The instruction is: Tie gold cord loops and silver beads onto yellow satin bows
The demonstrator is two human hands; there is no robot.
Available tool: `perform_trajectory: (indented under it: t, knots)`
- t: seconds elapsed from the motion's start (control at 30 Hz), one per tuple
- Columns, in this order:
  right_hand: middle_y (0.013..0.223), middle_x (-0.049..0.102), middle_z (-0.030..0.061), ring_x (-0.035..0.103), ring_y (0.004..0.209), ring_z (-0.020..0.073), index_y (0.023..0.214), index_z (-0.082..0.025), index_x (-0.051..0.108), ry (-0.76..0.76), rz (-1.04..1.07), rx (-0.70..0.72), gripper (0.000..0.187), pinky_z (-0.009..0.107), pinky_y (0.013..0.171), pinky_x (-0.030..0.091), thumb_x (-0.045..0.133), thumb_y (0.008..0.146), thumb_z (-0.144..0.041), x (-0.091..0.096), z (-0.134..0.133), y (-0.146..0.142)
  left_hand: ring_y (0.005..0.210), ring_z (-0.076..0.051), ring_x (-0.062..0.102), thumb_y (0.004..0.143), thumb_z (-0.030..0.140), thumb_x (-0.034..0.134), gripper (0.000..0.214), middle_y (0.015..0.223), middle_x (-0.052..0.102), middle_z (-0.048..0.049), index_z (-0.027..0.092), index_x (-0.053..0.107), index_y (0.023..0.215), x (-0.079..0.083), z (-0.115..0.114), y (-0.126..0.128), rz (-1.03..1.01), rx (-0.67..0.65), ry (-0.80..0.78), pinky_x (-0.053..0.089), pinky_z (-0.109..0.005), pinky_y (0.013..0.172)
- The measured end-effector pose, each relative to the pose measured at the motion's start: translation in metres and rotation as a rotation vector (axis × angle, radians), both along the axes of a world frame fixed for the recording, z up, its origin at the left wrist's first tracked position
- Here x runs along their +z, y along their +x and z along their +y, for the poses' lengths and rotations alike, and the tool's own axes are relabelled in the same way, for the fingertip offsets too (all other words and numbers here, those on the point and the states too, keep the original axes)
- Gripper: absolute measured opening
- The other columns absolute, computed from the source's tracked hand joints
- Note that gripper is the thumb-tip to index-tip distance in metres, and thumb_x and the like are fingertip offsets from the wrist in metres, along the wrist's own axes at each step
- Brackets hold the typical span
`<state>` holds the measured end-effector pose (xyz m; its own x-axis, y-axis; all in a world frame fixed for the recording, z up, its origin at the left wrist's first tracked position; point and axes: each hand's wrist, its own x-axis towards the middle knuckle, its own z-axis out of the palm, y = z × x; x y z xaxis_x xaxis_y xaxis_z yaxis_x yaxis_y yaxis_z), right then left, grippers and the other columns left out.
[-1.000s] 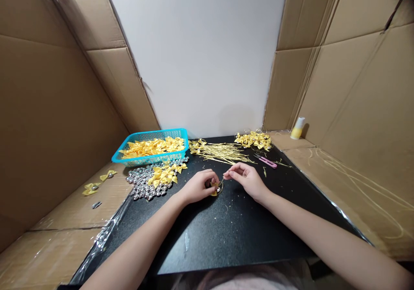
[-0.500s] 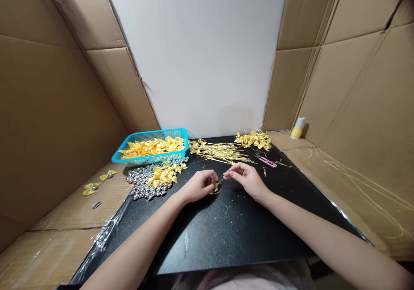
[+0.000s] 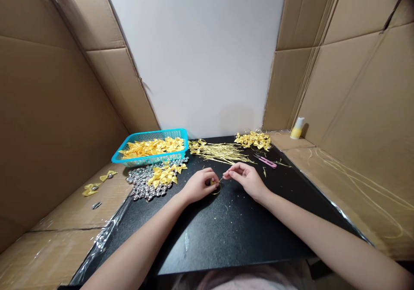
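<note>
Yellow bow point(image 3: 212, 181) shifted under left hand point(image 3: 201, 186).

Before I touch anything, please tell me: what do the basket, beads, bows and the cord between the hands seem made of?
Basket: glossy blue plastic, judging by the moulded mesh wall.
Beads: silvery, with bright reflections; metal or coated plastic, I cannot tell.
Bows: probably yellow, satin-like fabric, by their sheen and folds.
Cord: thin, yellowish, bending in a loop; thread or soft wire, unclear.

Yellow bow point(image 3: 212, 181) tucked further under your left hand point(image 3: 201, 185).
Silver bead, visible half a second ago, now hidden; less yellow showing.
</note>
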<state>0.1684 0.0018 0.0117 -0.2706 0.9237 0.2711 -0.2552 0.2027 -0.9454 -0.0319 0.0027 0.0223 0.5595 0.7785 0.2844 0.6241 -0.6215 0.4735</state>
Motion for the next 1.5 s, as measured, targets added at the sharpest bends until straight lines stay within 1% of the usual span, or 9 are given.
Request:
perform_trajectory:
  t: [0.13,0.3,0.47,0.63,0.87,1.17,1.37,1.5]
  knots:
    - [0.08,0.073,0.0047,0.07,0.078,0.0196,0.076,-0.018,0.061,0.007,-0.013,-0.008,0.029,0.038,0.083,0.053,0.074,0.07,-0.043,0.0,0.0,0.001,0.064,-0.012,0.052,0.079,0.016,0.057,0.008,0.071,0.06,-0.0007,0.016,0.065,0.076,-0.001,0.0,0.0,-0.015,0.037,-0.019,0.04,-0.022,0.06]
    - [0.08,0.073,0.0046,0.07,0.078,0.0189,0.077,-0.018,0.061,0.017,-0.01,-0.004,0.028,0.037,0.083,0.053,0.074,0.071,-0.042,0.0,0.001,0.001,0.061,-0.012,0.055,0.079,0.021,0.059,0.011,0.071,0.065,-0.0021,0.015,0.068,0.078,-0.002,0.002,-0.003,-0.045,0.118,-0.102,0.041,-0.022,0.058]
    - [0.08,0.073,0.0044,0.07,0.078,0.0194,0.076,-0.018,0.061,0.006,0.008,-0.007,0.028,0.038,0.084,0.053,0.075,0.07,-0.042,0.001,0.001,0.001,0.061,-0.013,0.057,0.078,0.025,0.06,0.015,0.071,0.068,-0.0032,0.014,0.07,0.077,-0.001,0.003,-0.004,-0.084,0.134,-0.174,0.042,-0.021,0.057]
    - [0.078,0.074,0.0041,0.071,0.077,0.0198,0.075,-0.019,0.061,0.006,0.014,-0.036,0.03,0.039,0.083,0.054,0.075,0.068,-0.044,0.007,0.0,0.002,0.063,-0.014,0.059,0.076,0.025,0.06,0.015,0.073,0.069,-0.0043,0.013,0.07,0.077,-0.001,0.004,-0.006,-0.113,0.141,-0.225,0.045,-0.022,0.059]
    - [0.076,0.074,0.0032,0.071,0.075,0.0199,0.074,-0.02,0.061,0.033,0.032,-0.08,0.031,0.039,0.083,0.055,0.076,0.066,-0.046,0.015,-0.001,0.006,0.063,-0.014,0.06,0.076,0.024,0.06,0.015,0.072,0.069,-0.0042,0.013,0.07,0.076,-0.001,0.004,-0.006,-0.125,0.146,-0.251,0.046,-0.022,0.058]
    - [0.077,0.073,0.0035,0.071,0.076,0.0199,0.075,-0.019,0.061,0.028,0.031,-0.082,0.031,0.039,0.083,0.054,0.076,0.067,-0.046,0.014,-0.001,0.007,0.063,-0.014,0.06,0.075,0.025,0.06,0.015,0.072,0.068,-0.0046,0.013,0.069,0.077,-0.002,0.005,-0.007,-0.137,0.147,-0.275,0.046,-0.022,0.059]
    - [0.077,0.074,0.0038,0.071,0.077,0.0205,0.075,-0.019,0.061,0.011,0.018,-0.061,0.031,0.04,0.084,0.054,0.075,0.068,-0.045,0.012,0.0,0.006,0.062,-0.014,0.06,0.077,0.026,0.057,0.02,0.074,0.069,-0.0043,0.013,0.069,0.086,-0.002,0.007,-0.01,-0.153,0.127,-0.331,0.047,-0.023,0.058]
    - [0.076,0.073,0.0037,0.071,0.076,0.0204,0.075,-0.019,0.06,-0.003,0.018,-0.055,0.031,0.04,0.083,0.054,0.075,0.068,-0.045,0.011,0.001,0.006,0.066,-0.014,0.06,0.079,0.026,0.055,0.02,0.079,0.07,-0.0042,0.014,0.068,0.086,0.001,0.01,-0.016,-0.169,0.158,-0.27,0.047,-0.024,0.061]
